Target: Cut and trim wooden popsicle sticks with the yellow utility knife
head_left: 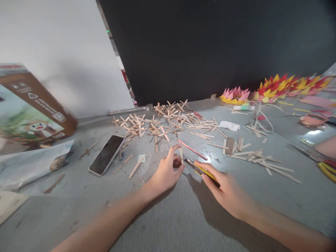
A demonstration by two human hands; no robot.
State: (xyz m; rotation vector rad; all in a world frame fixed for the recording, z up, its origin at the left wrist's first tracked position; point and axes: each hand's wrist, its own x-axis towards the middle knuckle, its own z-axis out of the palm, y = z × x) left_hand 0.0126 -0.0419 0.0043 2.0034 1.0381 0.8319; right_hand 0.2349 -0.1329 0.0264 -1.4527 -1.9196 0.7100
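Note:
Between the thumb and index finger of my left hand (168, 169) a short wooden craft stick (181, 155) is pinched by its ends. My right hand (228, 190) grips a yellow and black utility knife (207, 174), its blade end pointing left, close to the left fingertips but apart from the stick. Just beyond both hands a red-and-white patterned pencil-like rod (193, 150) lies slantwise on the grey table (157, 220). Farther back spreads a pile of craft sticks (168, 120), many joined in crosses.
Left of my hands lies a phone (107, 154), with a brown printed box (39, 105) beyond it. Loose sticks (259, 159) are scattered to the right, near scissors (327, 169) and a white cord (267, 115). Folded-paper pieces (278, 87) stand at the back right before a black panel (210, 45).

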